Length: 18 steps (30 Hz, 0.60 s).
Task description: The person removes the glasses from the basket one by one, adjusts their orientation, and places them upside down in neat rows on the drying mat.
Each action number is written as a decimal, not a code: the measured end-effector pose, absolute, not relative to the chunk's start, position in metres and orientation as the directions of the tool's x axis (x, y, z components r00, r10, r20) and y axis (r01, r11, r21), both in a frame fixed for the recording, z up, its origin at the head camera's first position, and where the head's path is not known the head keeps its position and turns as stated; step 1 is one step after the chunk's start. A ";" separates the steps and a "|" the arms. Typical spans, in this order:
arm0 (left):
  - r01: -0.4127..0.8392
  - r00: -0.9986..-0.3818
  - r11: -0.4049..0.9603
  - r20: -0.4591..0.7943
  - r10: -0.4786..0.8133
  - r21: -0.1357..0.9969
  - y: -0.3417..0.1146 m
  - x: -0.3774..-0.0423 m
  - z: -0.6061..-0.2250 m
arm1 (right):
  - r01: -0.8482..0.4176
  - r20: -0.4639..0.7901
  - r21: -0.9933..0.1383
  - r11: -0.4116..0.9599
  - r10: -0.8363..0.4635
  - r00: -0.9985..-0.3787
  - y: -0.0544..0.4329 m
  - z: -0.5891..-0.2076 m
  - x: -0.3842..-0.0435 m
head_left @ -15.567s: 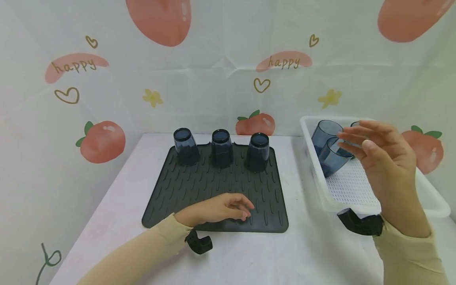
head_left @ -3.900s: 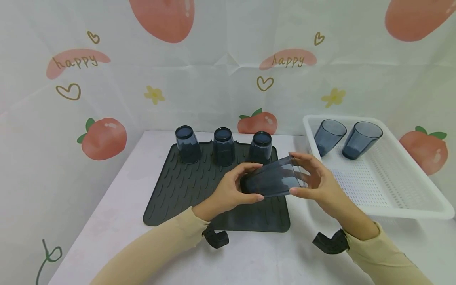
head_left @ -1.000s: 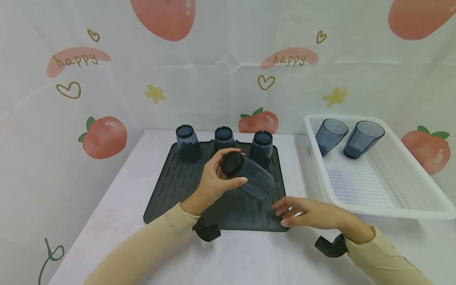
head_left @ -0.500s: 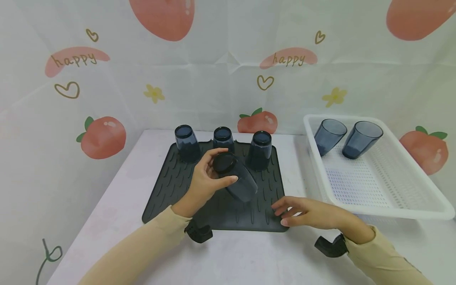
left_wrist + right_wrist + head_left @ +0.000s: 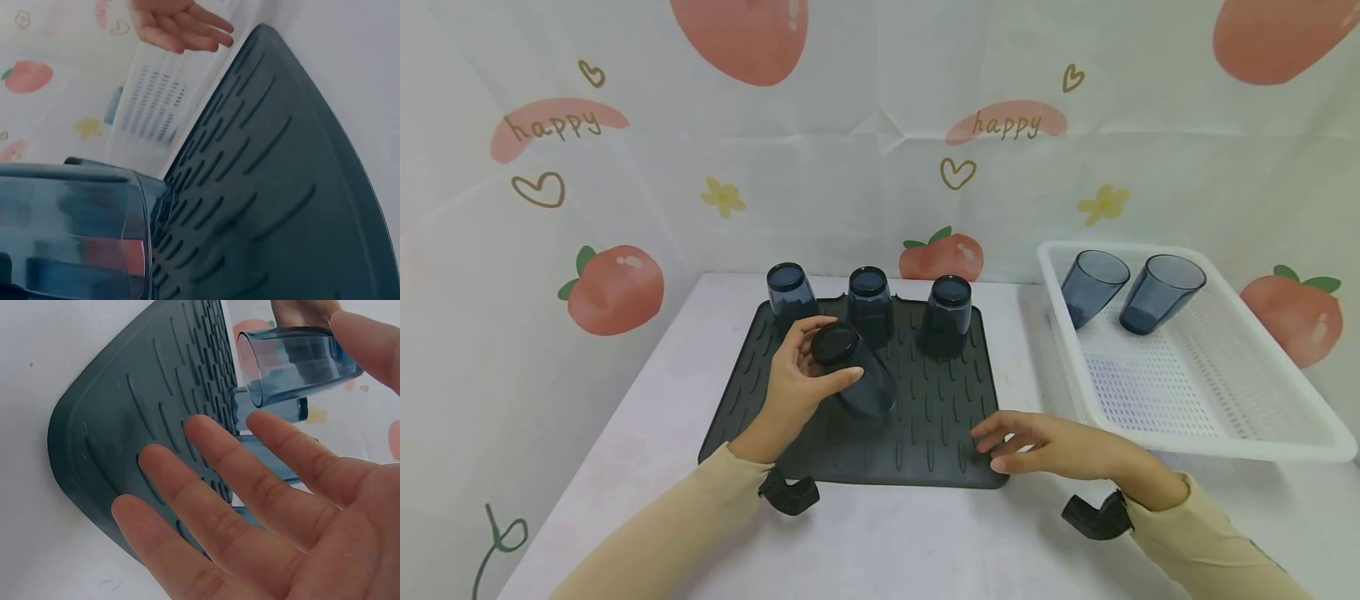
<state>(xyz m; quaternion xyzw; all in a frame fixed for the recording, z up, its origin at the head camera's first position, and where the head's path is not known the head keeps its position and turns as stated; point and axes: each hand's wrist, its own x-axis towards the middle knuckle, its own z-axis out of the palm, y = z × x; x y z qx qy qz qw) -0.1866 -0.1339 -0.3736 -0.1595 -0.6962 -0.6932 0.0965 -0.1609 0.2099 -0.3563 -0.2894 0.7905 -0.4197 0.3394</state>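
My left hand [image 5: 793,383] grips a blue tinted drinking glass [image 5: 867,385] near its dark base. The glass is tilted with its base up and its mouth pointing down to the right, over the black ridged drying mat [image 5: 925,433]. In the right wrist view the held glass [image 5: 294,365] shows its mouth above the mat's surface. My right hand [image 5: 1052,446] has relaxed fingers over the mat's near right corner and holds nothing. Upside down along the mat's back edge stand three similar glasses, the left glass [image 5: 790,292], the middle glass [image 5: 870,308] and the right glass [image 5: 947,317].
A white perforated plastic basket [image 5: 1240,446] stands on the right of the white table [image 5: 910,542]. Two more blue glasses lean inside it, one glass [image 5: 1090,287] at its left wall and another glass [image 5: 1157,296] beside that. A printed cloth [image 5: 835,183] hangs behind.
Over the last second my left hand has carried the glass leftward across the mat and turned it more mouth-down. Before that both hands held it; the right hand has let go and stays still.
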 end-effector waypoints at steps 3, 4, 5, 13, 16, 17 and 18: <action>0.357 -0.933 0.008 0.356 0.049 0.934 -0.140 -0.187 -0.374 | -0.165 -0.296 -0.862 0.479 -0.741 -0.603 0.210 -0.357 -0.161; 0.359 -0.933 0.017 0.358 0.037 0.933 -0.142 -0.187 -0.374 | -0.163 -0.298 -0.862 0.480 -0.740 -0.603 0.211 -0.357 -0.161; 0.361 -0.932 0.024 0.361 0.025 0.932 -0.144 -0.187 -0.374 | -0.163 -0.298 -0.863 0.479 -0.741 -0.602 0.211 -0.358 -0.161; 0.375 -0.922 0.061 0.379 -0.080 0.925 -0.165 -0.187 -0.369 | -0.158 -0.295 -0.868 0.471 -0.744 -0.600 0.214 -0.361 -0.160; 0.375 -0.918 0.075 0.381 -0.108 0.924 -0.174 -0.186 -0.368 | -0.143 -0.301 -0.871 0.470 -0.740 -0.601 0.215 -0.361 -0.159; 0.375 -0.917 0.082 0.382 -0.115 0.923 -0.177 -0.186 -0.368 | -0.138 -0.302 -0.873 0.468 -0.740 -0.601 0.215 -0.361 -0.159; 0.372 -0.917 0.091 0.381 -0.122 0.924 -0.180 -0.186 -0.369 | -0.133 -0.303 -0.875 0.466 -0.740 -0.600 0.215 -0.361 -0.159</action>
